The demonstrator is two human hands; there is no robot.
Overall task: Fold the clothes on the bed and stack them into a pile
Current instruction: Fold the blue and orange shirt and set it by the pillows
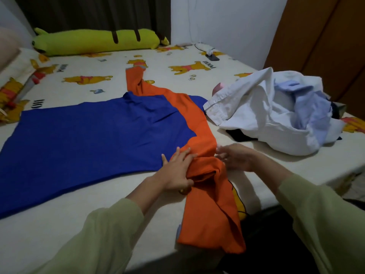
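Head view: blue-and-orange shirt (94, 135) spread flat — orange sleeve bunched

The blue panel of the shirt (88, 139) runs out of view at the left edge. The right hand (235, 158) is motion-blurred at the fingertips; its grip cannot be determined. Dark garments (240, 136) lie mostly hidden beneath the white shirt (256, 115). The small items (210, 54) at the bed's far corner are too small to identify.
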